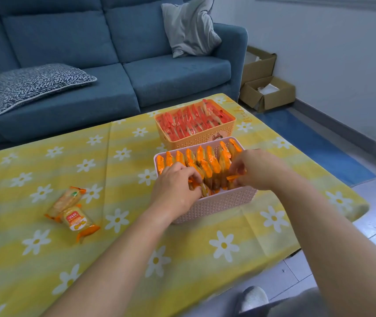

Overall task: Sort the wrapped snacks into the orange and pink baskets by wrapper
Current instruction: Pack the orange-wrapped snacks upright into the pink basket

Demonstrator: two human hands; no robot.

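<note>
Both my hands, left and right, curl fingers round orange packets inside the pink basket. Two loose packets lie well leftward on the tabletop, nearer my left.

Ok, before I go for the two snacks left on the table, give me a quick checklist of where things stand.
1. Pink basket holds only orange wrappers: ok.
2. Orange basket holds only red wrappers: ok, as far as visible.
3. Loose snacks reachable, unobstructed: ok.
4. Left hand free: not ok, fingers among snacks in the pink basket.
5. Right hand free: not ok, pinching a wrapper.
6. Room left in pink basket: cannot tell.
</note>
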